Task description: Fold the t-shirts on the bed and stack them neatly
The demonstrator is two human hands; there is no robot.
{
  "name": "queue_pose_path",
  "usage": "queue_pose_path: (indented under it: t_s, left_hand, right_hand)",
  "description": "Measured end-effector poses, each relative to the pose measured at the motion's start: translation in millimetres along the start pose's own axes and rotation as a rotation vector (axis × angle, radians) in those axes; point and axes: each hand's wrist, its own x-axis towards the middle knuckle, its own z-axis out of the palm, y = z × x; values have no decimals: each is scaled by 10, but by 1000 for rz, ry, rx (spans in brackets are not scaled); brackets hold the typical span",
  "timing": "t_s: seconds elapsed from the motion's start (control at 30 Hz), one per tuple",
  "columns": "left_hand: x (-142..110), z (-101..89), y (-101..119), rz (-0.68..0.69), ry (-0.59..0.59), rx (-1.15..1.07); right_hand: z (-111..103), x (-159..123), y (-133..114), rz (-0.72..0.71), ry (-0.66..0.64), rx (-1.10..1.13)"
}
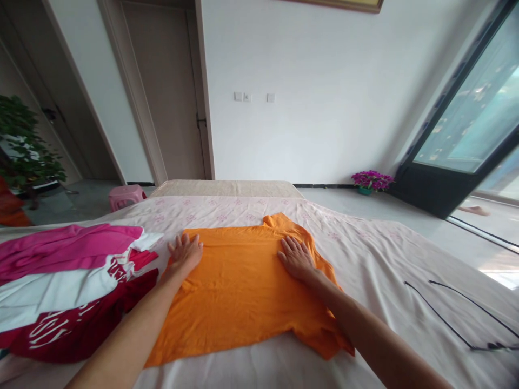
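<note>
An orange T-shirt (239, 286) lies spread out on the pale flowered bed sheet (259, 367), a few wrinkles across it. At its far left corner, my left hand (185, 253) rests with fingers spread, partly over the shirt's edge. Toward the right end, near the neckline and sleeves, my right hand (298, 259) presses flat on the fabric, fingers apart. Neither hand grips anything. My right forearm covers part of the shirt's right side.
Left of the shirt is a pile of clothes (60, 292), pink, white and dark red. Eyeglasses (470, 346) lie at the right. Beyond the sheet stand a pink stool (126, 197), a pot of purple flowers (371, 181) and a leafy plant (28, 146).
</note>
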Motion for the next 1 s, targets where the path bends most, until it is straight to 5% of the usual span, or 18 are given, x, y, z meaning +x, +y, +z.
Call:
queue_pose_path:
  t_s: [0.2,0.33,0.5,0.77,0.9,1.0]
  left_hand:
    - [-274,125,650,322,2,-70]
    - [-465,239,805,355,-14,-48]
    - [-547,174,468,255,-54,59]
    - [-755,-33,-299,162,21,238]
    - [-898,-128,-299,162,182,223]
    - [-1081,-187,-80,295,215,115]
  right_hand:
    - [-35,-71,-304,70,-5,-15]
    - [-5,-288,-624,-99,-17,87]
    - [24,-514,-562,-142,-37,95]
    - [-4,-606,236,6,5,-34]
    - [-57,-659,342,69,18,-76]
    - [-134,-733,144,94,52,-98]
